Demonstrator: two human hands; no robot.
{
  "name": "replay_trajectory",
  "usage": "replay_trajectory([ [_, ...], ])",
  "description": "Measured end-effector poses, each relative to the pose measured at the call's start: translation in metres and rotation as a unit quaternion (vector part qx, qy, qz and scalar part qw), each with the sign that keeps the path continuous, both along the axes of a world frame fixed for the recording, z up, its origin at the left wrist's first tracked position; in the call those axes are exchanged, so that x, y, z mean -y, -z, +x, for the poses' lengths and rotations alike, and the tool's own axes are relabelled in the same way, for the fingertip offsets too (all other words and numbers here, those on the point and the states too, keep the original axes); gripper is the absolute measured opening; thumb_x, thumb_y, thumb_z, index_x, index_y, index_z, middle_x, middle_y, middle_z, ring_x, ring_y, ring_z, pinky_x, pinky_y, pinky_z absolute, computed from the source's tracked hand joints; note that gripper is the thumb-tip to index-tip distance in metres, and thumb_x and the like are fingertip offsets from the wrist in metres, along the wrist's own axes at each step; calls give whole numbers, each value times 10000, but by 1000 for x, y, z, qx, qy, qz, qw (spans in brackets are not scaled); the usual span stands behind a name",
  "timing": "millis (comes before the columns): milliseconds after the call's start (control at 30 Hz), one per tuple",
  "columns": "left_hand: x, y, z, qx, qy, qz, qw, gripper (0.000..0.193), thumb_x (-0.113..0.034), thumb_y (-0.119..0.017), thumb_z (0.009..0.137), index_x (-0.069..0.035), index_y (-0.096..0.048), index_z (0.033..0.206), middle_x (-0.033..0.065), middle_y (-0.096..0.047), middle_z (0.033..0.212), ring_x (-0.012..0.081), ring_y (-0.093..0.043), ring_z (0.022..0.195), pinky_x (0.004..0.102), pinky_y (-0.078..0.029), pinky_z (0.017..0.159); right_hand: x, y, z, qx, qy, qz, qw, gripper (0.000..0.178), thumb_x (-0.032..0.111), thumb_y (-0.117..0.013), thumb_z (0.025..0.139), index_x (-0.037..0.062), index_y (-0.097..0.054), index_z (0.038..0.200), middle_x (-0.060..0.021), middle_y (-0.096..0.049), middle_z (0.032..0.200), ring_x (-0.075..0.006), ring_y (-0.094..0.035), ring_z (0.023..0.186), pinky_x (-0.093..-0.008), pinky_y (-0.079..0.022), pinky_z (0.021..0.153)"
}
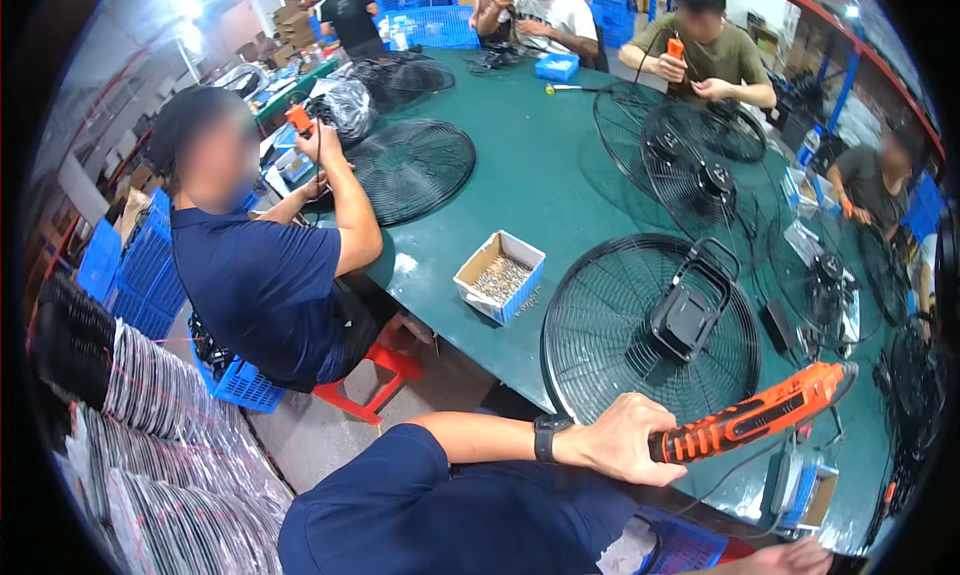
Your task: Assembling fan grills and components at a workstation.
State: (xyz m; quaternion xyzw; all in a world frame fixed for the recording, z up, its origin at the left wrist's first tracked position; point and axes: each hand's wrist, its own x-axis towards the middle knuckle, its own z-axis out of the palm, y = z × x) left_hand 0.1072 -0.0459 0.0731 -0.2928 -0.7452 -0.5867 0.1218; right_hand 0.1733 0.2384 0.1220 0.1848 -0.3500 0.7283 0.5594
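My left hand (628,440), with a dark watch on its wrist, is closed around one end of an orange and black electric screwdriver (760,415). The tool slants up to the right, and a cord curves from its far end. Just beyond it, a round black fan (610,325) lies on the green table (520,165), a black bracketed housing (688,310) on its grille. My right hand (790,558) is at the lower edge, partly cut off, below a small blue and white box (808,497); its grip is unclear.
An open box of small metal screws (500,277) stands left of the fan. A co-worker in dark blue (260,265) sits at left beside a black grille (415,170). Across the table, another person (705,55) holds an orange tool. More fan parts (825,270) lie at right.
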Motion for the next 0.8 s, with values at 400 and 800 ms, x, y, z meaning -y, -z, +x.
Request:
replay_trajectory([
  [400, -2, -4, 31, 69, 140, -37, 987, 268, -235, -658, 764, 18, -570, 773, 109, -517, 578, 232, -555, 510, 348, -422, 475, 115, 33, -21, 177, -332, 174, 910, 939, 477, -686, 795, 10, -157, 1414, -181, -601, 946, -308, -618, 749, -404, -510, 689],
  [800, 74, 59, 61, 564, 122, 382, 722, 166, -108, -501, 947, 16, -512, 1057, 117, -615, 848, 51, -356, 555, 196, -276, 456, 97, -2, -39, 26, -422, 216, 880, 755, 100, -697, 795, 176, -284, 1422, -135, -461, 1034, -276, -523, 775, -402, -472, 707],
])
